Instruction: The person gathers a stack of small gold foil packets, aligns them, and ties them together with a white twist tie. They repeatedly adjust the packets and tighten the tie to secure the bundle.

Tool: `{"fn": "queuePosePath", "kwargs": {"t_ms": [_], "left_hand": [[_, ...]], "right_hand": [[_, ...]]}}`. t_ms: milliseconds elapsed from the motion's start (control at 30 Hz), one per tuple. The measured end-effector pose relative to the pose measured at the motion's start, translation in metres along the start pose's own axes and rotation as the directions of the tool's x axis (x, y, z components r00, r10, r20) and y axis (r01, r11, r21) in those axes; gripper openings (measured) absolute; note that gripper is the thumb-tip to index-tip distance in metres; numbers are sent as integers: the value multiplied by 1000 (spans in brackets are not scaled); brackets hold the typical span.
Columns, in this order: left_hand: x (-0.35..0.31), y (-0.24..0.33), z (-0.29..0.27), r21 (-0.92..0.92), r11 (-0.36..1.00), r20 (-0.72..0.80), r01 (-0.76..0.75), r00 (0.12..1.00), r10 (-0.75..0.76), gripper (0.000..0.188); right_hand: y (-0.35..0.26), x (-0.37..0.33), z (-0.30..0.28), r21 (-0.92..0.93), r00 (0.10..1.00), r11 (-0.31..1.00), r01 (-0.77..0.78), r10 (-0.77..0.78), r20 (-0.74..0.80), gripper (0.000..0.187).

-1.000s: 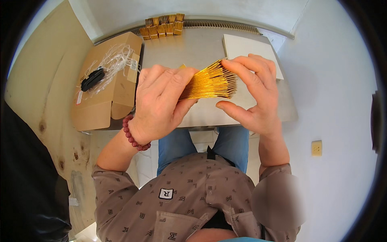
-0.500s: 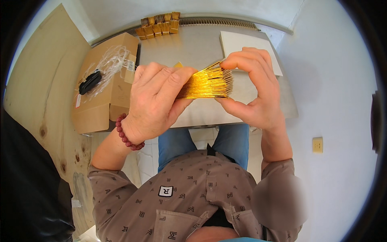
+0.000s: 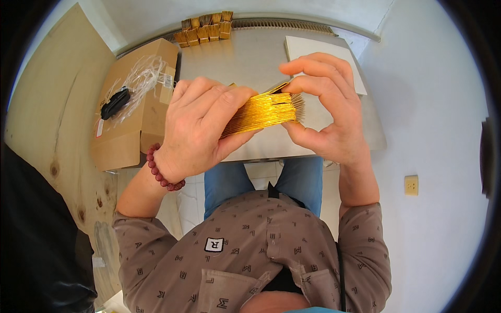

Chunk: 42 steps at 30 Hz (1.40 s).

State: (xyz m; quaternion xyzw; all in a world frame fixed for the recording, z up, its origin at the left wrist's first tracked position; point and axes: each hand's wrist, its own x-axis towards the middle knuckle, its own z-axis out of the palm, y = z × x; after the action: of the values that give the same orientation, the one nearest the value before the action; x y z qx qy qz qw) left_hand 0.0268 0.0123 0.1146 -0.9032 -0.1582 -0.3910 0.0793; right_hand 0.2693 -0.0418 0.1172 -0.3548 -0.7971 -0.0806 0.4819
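Note:
My left hand (image 3: 201, 122) is closed round a thick stack of folded gold foil paper (image 3: 263, 112), with fingers over the top and thumb beneath. The many thin layers face me, and their right ends fan out in greyish-brown edges. My right hand (image 3: 331, 107) bridges that right end. Its thumb touches the lower corner, and a curled fingertip meets the upper leaf, which stands slightly lifted from the rest. Another right finger is raised clear of the stack. The left part of the stack is hidden behind my left hand.
Below the stack lies a metal-topped table (image 3: 219, 62). Several brown-gold fanned bundles (image 3: 203, 34) stand at its far edge. A cardboard box (image 3: 120, 135) with clear plastic strands (image 3: 143, 75) and a black item (image 3: 115, 103) is at left. A white board (image 3: 313, 47) lies far right.
The stack has tilted, its left end dipping a little. One finger of my right hand has lifted and stretched out to the left, while the thumb stays at the lower corner.

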Motion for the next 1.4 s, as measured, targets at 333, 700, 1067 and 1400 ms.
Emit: {"fn": "queuePosePath", "kwargs": {"t_ms": [333,700,1067,1400], "left_hand": [[1,3,0,-19,1000,-15,-4,1000,3,51],[-2,0,6,-104,995,-9,2,1000,-3,51],[-3,-2,4,-102,995,-8,-2,1000,2,51],[-6,-4,7,-77,997,23,-27,999,29,48]], "right_hand": [[-2,-3,-3,35,999,999,-32,32,16,44],[-2,-8,-3,23,999,999,-41,41,4,49],[-2,-9,0,7,999,999,-37,37,26,52],[-3,-9,-5,-10,997,999,-41,41,66,55]]}}
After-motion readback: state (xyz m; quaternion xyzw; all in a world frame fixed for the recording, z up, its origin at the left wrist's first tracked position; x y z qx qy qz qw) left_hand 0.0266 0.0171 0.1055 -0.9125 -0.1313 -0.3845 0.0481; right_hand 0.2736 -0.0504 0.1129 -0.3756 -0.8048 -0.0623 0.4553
